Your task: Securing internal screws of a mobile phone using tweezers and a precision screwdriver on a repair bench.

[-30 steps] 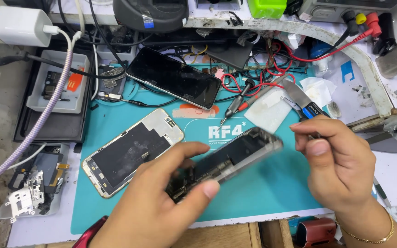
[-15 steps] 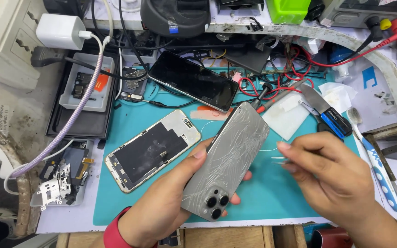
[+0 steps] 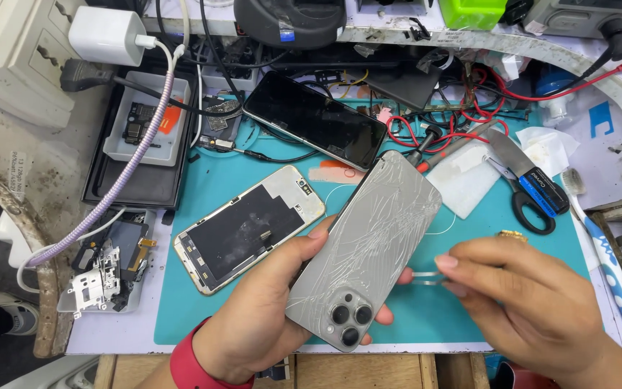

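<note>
Above the mat [image 3: 203, 317]: left hand [image 3: 253, 324] grasping cracked phone [image 3: 365, 248], right hand [image 3: 534, 302] pinching tweezers [image 3: 426, 277]. Inspection step, likely; next, careful prying along the edge.

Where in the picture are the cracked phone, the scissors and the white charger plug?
Cracked phone [image 3: 368, 252], head view: middle of its shattered grey back.
Scissors [image 3: 534, 191], head view: the blue part above the black handles.
White charger plug [image 3: 106, 36], head view: centre of its white body.
</note>
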